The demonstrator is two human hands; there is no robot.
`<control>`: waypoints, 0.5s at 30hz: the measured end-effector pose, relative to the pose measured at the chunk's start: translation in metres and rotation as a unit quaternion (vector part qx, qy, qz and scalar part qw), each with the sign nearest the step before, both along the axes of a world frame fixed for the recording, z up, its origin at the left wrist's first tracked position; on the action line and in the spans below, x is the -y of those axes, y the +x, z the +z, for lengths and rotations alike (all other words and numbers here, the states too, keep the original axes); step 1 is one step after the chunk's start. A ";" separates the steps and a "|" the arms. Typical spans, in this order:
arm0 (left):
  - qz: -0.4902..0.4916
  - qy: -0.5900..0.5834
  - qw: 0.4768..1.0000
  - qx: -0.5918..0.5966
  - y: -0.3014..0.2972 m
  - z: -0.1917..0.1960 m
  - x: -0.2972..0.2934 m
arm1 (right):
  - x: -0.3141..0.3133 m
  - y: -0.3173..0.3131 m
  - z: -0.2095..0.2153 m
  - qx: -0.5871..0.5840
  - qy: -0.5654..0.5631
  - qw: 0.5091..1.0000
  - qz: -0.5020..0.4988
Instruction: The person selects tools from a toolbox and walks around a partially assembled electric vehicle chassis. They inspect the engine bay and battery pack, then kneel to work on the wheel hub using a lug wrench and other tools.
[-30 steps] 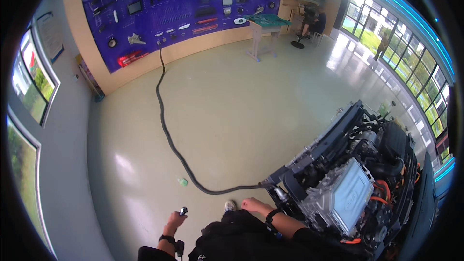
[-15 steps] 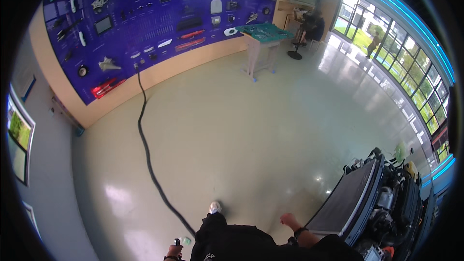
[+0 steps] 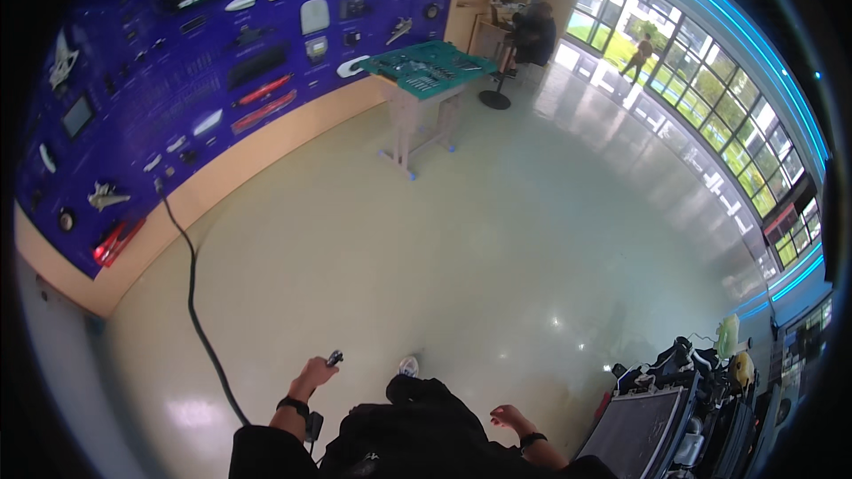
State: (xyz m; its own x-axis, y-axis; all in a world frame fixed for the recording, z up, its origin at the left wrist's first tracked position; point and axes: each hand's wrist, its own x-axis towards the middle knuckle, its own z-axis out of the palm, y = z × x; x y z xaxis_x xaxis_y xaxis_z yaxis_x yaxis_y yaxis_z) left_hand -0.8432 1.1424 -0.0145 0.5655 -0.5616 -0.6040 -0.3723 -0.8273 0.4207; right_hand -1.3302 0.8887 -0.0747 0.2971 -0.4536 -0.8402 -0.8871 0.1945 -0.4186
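Turning from the engine bay (image 3: 674,417), the view swung toward the green bench (image 3: 426,66).
Left hand (image 3: 312,375) fingers gripped a small dark tool (image 3: 335,357), nearer the black cable (image 3: 200,328); right hand (image 3: 508,415) hung loosely open, empty.

Low in the view, left hand (image 3: 312,377) gripping a small tool (image 3: 335,357), just right of a cable (image 3: 191,302) running across the floor (image 3: 497,239) back to the wall panel (image 3: 177,62) on the far left; right hand (image 3: 510,416) empty, well apart on the other side of the body, with a shoe (image 3: 408,365) between the two. Beyond, a table (image 3: 426,66) near the wall, a seated person (image 3: 531,35) behind it. At lower right, an open engine bay (image 3: 683,408), near the right hand.
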 end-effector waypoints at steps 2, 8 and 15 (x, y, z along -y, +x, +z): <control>0.059 0.052 0.992 -0.102 0.026 -0.009 0.035 | 0.067 0.051 -0.012 0.030 -0.029 0.999 -0.010; 0.242 0.078 0.938 -0.236 0.092 -0.054 0.099 | 0.251 0.236 0.061 0.145 -0.103 0.981 0.078; 0.288 0.082 0.932 -0.206 0.254 -0.104 0.282 | 0.449 0.364 0.057 0.089 -0.126 0.984 0.091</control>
